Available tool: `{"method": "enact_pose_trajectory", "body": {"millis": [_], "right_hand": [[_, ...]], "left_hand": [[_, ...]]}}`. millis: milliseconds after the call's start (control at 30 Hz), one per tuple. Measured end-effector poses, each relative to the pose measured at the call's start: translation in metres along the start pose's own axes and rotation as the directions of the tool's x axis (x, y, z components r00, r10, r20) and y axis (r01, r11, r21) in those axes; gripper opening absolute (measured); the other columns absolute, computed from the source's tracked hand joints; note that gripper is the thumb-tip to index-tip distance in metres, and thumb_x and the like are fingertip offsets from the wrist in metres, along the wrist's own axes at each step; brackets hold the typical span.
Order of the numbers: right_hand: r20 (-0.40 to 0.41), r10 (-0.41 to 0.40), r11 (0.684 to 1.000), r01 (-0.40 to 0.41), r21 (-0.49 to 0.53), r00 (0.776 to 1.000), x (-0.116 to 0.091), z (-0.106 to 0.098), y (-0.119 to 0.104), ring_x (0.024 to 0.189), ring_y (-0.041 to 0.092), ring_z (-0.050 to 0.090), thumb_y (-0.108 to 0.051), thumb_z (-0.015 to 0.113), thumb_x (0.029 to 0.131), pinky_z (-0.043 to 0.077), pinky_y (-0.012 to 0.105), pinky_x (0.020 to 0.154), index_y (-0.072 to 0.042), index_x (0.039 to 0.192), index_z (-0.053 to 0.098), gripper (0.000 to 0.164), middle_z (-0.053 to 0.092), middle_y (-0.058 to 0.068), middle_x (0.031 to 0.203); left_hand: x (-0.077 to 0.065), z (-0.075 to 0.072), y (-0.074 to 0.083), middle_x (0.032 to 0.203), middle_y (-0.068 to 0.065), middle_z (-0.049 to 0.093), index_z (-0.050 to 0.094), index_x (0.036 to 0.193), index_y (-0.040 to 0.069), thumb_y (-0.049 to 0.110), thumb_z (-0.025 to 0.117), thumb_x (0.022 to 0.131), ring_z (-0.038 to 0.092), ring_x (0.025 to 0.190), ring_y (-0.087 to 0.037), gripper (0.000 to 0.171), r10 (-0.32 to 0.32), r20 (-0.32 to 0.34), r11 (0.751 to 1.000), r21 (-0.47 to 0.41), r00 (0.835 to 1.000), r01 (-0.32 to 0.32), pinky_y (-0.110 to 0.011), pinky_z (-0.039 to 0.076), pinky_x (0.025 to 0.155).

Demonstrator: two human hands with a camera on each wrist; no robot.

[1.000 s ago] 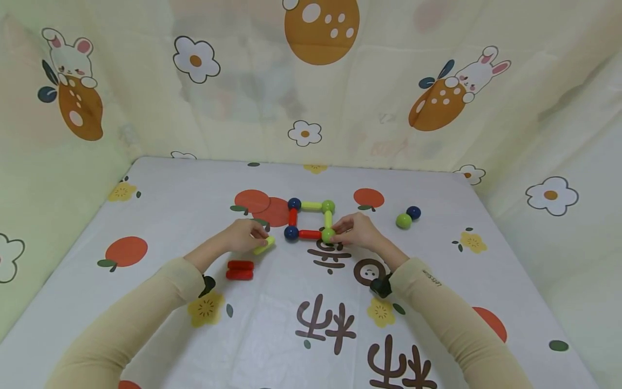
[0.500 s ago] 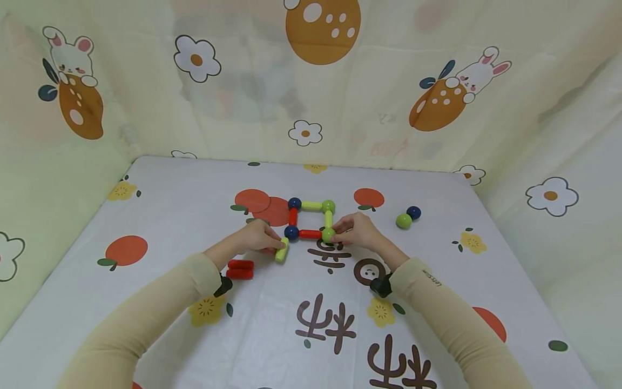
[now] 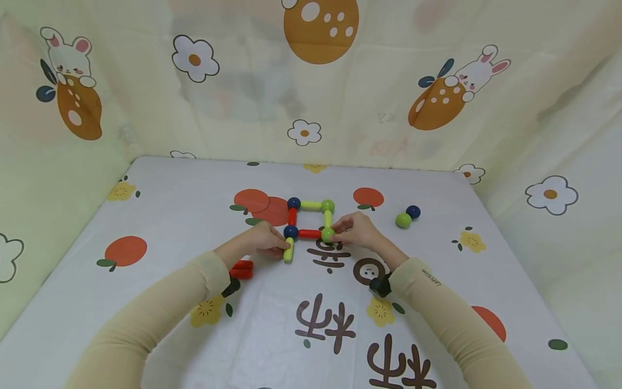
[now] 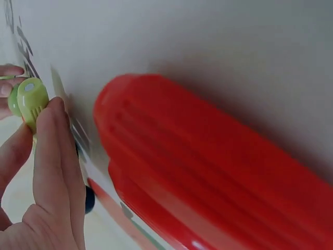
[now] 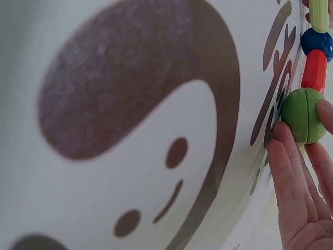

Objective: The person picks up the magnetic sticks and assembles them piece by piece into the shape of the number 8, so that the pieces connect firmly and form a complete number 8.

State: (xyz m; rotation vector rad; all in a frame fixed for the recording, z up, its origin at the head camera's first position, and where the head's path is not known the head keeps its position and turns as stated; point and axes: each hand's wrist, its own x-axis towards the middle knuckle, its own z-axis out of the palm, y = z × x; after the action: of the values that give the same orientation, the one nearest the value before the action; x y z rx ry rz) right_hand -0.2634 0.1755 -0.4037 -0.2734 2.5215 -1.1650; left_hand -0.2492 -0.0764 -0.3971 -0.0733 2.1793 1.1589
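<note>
My left hand [image 3: 264, 238] pinches a yellow-green magnetic rod [image 3: 289, 252] between thumb and fingers. The rod's far end meets the near-left blue ball [image 3: 291, 232] of a square of rods and balls, and its body points toward me. In the left wrist view the rod's end [image 4: 32, 96] shows between the fingertips. My right hand [image 3: 360, 230] holds the square's near-right green ball [image 5: 297, 115] with thumb and fingers. A red rod [image 3: 309, 234] joins these two balls. Another blue ball [image 3: 293, 203] and green ball [image 3: 328, 206] form the far corners.
Two red rods [image 3: 244, 269] lie side by side next to my left wrist, partly covered by it. A loose green ball [image 3: 403, 220] and blue ball [image 3: 413, 212] rest at the right. A printed cloth [image 3: 262, 324] covers the table; a printed curtain [image 3: 243, 108] hangs behind.
My left hand has moved right with the yellow-green rod, turned it to point toward me, and brought its end to the near-left blue ball. The right hand has stayed at the green ball.
</note>
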Motion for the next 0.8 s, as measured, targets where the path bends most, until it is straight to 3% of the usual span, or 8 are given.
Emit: {"method": "enact_pose_trajectory", "body": {"millis": [800], "right_hand": [[0.010, -0.011, 1.000, 0.011, -0.012, 1.000, -0.0013, 0.0001, -0.0009, 0.079, 0.018, 0.064, -0.014, 0.074, 0.077, 0.052, 0.028, 0.064, -0.001, 0.104, 0.064, 0.032, 0.066, 0.014, 0.097]], "left_hand": [[-0.0020, 0.0033, 0.0026, 0.076, -0.009, 0.066, 0.067, 0.095, -0.002, 0.015, 0.067, 0.084, 0.063, 0.068, -0.016, 0.021, -0.009, -0.005, 1.000, -0.021, 1.000, 0.009, -0.023, 0.051, 0.067]]}}
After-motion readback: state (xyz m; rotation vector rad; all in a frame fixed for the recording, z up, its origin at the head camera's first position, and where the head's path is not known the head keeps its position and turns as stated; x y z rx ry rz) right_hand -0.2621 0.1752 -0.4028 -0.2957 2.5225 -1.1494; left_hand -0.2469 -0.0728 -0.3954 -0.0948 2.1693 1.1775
